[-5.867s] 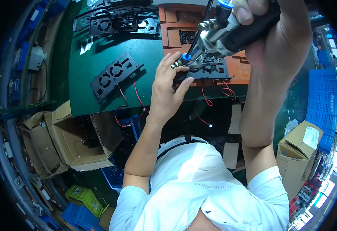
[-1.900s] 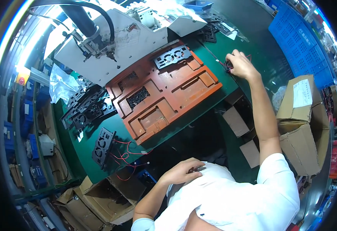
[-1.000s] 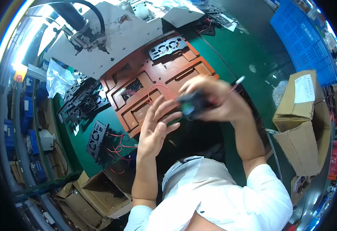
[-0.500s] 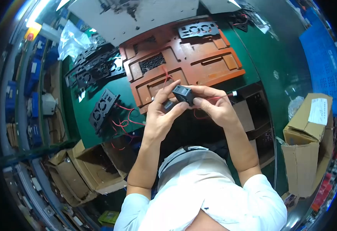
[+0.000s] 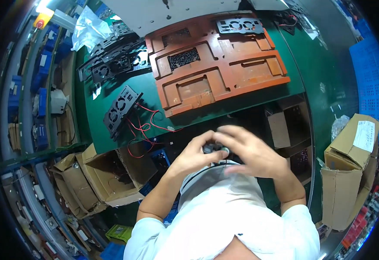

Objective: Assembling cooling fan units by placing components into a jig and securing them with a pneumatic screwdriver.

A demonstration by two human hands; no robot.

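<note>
Green workbench (image 5: 111,93) fills the upper view, with both hands drawn in below its near edge, close to the chest. Left hand (image 5: 193,155) and right hand (image 5: 252,151) meet fingertip to fingertip, pinching a small dark part (image 5: 213,149) between them; motion blur hides its shape. Beyond, red wires (image 5: 144,125) trail from a black fan bracket (image 5: 121,108) beside an orange jig tray (image 5: 215,65). Cardboard boxes (image 5: 107,177) stand below left.

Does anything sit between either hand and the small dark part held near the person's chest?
No. The left hand and right hand both already close on the small dark part, fingertips touching it. Nothing visible lies between them.
</note>
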